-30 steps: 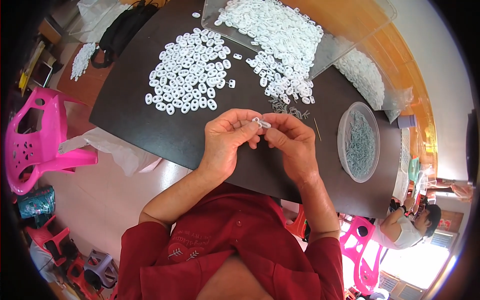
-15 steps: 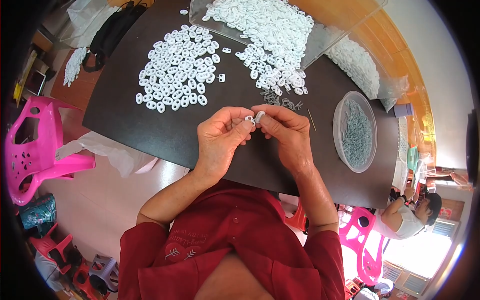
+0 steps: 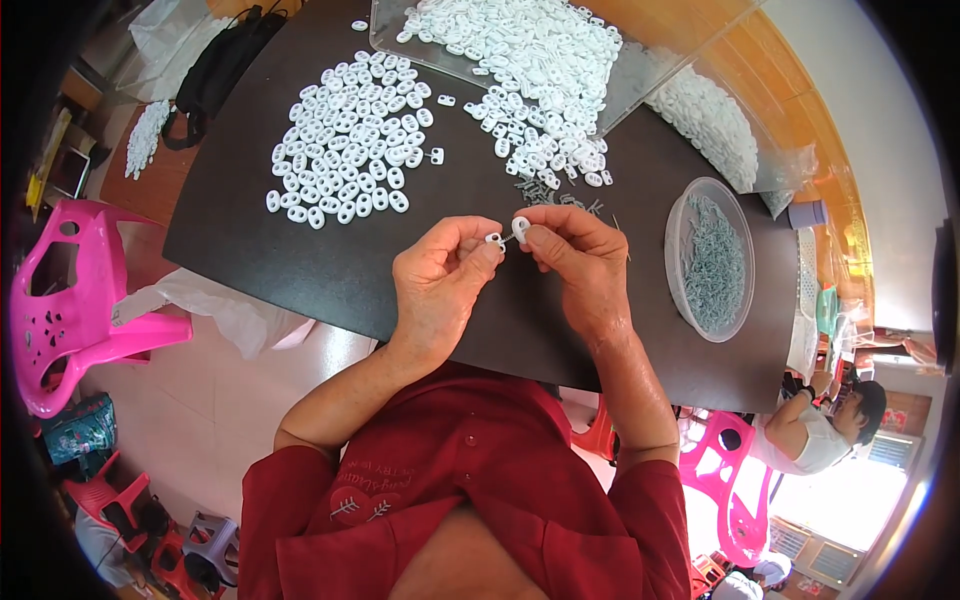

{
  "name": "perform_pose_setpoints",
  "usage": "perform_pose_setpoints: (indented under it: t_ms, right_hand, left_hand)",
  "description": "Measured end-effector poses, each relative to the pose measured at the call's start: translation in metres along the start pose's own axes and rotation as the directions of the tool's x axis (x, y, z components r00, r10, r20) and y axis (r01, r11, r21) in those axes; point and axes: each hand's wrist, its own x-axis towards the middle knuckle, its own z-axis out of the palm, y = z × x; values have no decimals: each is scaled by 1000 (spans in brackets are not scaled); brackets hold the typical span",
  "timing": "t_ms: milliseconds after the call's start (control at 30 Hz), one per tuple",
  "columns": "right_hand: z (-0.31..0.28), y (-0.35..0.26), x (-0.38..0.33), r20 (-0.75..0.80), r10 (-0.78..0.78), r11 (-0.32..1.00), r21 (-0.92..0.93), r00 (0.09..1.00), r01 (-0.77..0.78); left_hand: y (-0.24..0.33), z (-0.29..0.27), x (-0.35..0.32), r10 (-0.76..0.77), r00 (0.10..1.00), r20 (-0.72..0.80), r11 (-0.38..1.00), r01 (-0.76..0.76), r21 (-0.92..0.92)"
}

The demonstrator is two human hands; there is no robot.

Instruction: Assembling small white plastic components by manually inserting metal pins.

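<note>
Over the dark table, my left hand [image 3: 440, 282] pinches a small white plastic piece with holes [image 3: 494, 241] between thumb and fingertips. My right hand [image 3: 588, 265] grips a white oval two-hole piece [image 3: 521, 229] close beside it. A thin grey pin or screw [image 3: 508, 238] spans the short gap between the two pieces; it is too small to make out fully. Just beyond my hands lie small grey screws [image 3: 540, 192] and a loose heap of white two-hole pieces [image 3: 545, 140]. A spread of white oval pieces [image 3: 350, 140] covers the table to the left.
A clear bin [image 3: 388, 45] of white pieces stands at the back. On the right sit a round clear tub [image 3: 678, 285] of grey screws, a bag of white pieces [image 3: 710, 125] and a purple cup [image 3: 808, 214]. Pink chairs [image 3: 70, 300] and a person [image 3: 815, 435] are beyond the table.
The two white pieces have drawn slightly apart, showing the thin grey pin between them. My right hand has shifted a little to the right; my left hand stays nearly in place.
</note>
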Motion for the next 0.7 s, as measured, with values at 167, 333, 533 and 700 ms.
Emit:
perform_pose_setpoints:
  t_ms: [167, 333, 533, 700]
  right_hand:
    - [1, -1, 0, -2, -48, 998, -43, 999, 48]
    - [3, 0, 0, 0, -111, 989, -103, 994, 110]
    - [4, 5, -1, 28, -157, 965, -210, 987, 160]
    - [6, 8, -2, 16, -184, 953, -243, 983, 183]
  left_hand:
    - [1, 0, -1, -2, 1000, -9, 996, 2, 91]
    - [0, 1, -2, 10, 1000, -23, 988, -6, 155]
    - [-7, 0, 0, 108, 994, -27, 973, -100, 210]
    - [-9, 1, 0, 116, 992, -43, 976, -106, 189]
